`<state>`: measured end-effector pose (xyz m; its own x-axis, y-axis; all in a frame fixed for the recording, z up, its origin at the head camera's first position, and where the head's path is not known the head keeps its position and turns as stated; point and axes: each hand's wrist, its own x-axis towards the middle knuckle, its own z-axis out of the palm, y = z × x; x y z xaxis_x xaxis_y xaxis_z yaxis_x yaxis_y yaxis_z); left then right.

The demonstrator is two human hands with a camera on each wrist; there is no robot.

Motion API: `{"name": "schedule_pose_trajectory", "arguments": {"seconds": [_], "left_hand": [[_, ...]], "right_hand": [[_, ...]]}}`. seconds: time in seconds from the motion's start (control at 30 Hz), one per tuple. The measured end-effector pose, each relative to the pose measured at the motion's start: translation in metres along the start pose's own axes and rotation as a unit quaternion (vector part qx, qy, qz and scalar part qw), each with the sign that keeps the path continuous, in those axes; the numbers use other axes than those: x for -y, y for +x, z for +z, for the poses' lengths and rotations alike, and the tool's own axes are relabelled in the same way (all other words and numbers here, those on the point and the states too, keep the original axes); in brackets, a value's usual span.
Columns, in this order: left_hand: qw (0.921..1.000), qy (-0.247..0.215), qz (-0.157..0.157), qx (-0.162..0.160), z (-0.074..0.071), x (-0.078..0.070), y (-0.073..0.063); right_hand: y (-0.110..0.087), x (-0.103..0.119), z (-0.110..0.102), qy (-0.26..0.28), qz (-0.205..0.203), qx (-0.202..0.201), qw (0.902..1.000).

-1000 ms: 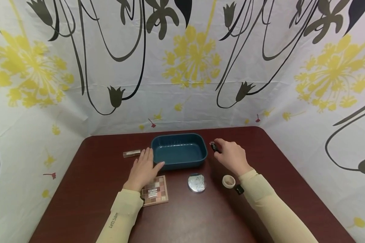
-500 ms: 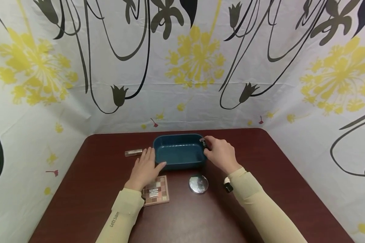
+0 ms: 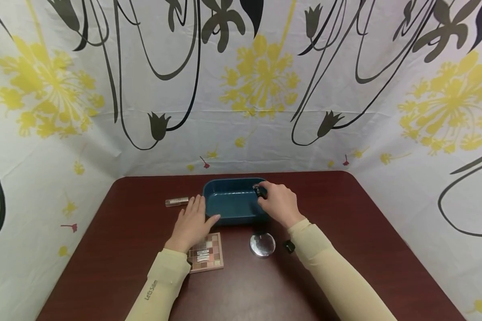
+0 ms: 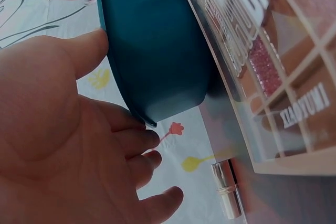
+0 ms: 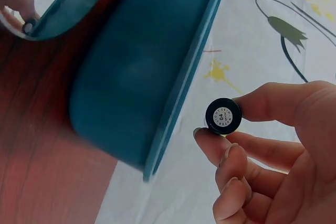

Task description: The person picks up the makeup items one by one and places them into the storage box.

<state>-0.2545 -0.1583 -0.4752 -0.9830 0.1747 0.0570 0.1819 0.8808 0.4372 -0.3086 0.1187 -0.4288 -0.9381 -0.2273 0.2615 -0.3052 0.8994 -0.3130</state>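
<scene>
My right hand [image 3: 283, 203] pinches a small dark lipstick tube [image 3: 259, 191] between thumb and fingertips, over the right end of a teal tray [image 3: 237, 220]. In the right wrist view, the round black end of the tube bears a white label with "04". My left hand [image 3: 190, 223] lies with straight fingers along the tray's left side, the thumb at its front corner. In the left wrist view, that thumb [image 4: 92, 51] meets the tray's rim. Under the left wrist is an eyeshadow palette [image 3: 210, 255], partly covered by the hand.
A slim clear tube with a metallic part [image 3: 176, 202] lies left of the tray. In front of the tray sits a round mirror [image 3: 262, 245]. The dark red table [image 3: 124, 214] has patterned white cloth [image 3: 209, 125] behind and at both sides.
My right hand has carried the lipstick tube left, from beside the tray to over its right end. The right forearm now hides a small round pale jar. The left hand stays at the tray.
</scene>
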Motion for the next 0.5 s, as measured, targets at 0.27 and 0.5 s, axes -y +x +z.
{"name": "schedule_pose_trajectory", "arguments": {"seconds": [0.27,0.5], "left_hand": [[1.0,0.003,0.0,-0.004,-0.002,0.001,0.0],[1.0,0.006,-0.002,0.002,0.002,0.003,0.001]], "right_hand": [[0.005,0.01,0.016,-0.014,-0.003,0.022,0.9997],[0.006,0.016,0.029,-0.021,-0.006,0.041,0.9989]]}}
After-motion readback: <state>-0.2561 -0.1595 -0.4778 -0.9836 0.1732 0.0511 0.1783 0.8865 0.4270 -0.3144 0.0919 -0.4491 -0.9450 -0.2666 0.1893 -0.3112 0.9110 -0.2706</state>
